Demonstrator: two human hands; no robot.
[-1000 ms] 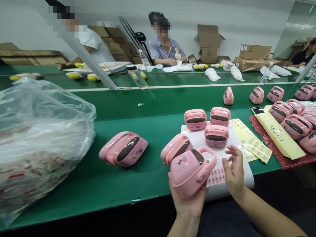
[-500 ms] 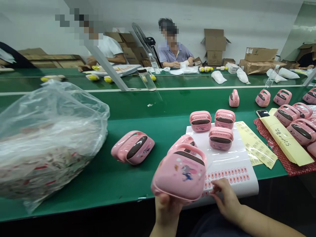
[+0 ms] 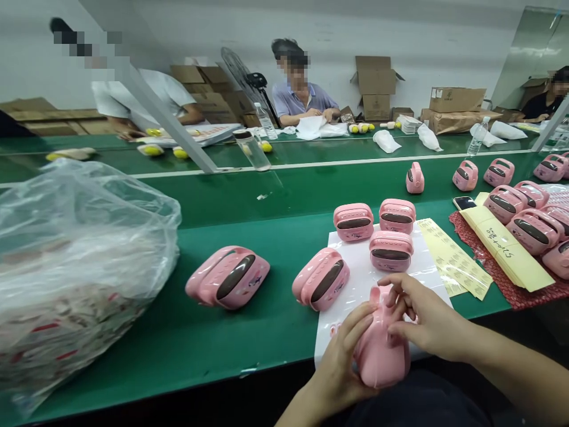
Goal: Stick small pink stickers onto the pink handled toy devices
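Observation:
A pink handheld device with a carry handle [image 3: 383, 356] is turned on its side edge toward me above the table's front edge. My left hand [image 3: 340, 356] wraps around its left side and holds it. My right hand [image 3: 422, 314] is at its upper right, with bent fingers touching it near the handle; whether a small sticker is between the fingertips is hidden. Beneath lies a white sticker sheet [image 3: 326, 332], its rows of small stickers mostly covered by my hands. Like devices with dark oval panels, such as one pink device [image 3: 320, 279], stand on and beside the sheet.
A big clear plastic bag [image 3: 89, 255] of small packets fills the left. Yellow label sheets [image 3: 448, 261], a phone [image 3: 464, 203] and more pink devices [image 3: 536, 230] on red bubble wrap [image 3: 484, 267] lie right. A slanted metal post [image 3: 169, 118] rises ahead; co-workers sit across.
My left hand has turned the device from its printed face to its narrow side. My right hand has moved from the sticker rows up to the device. The view has shifted somewhat to the right.

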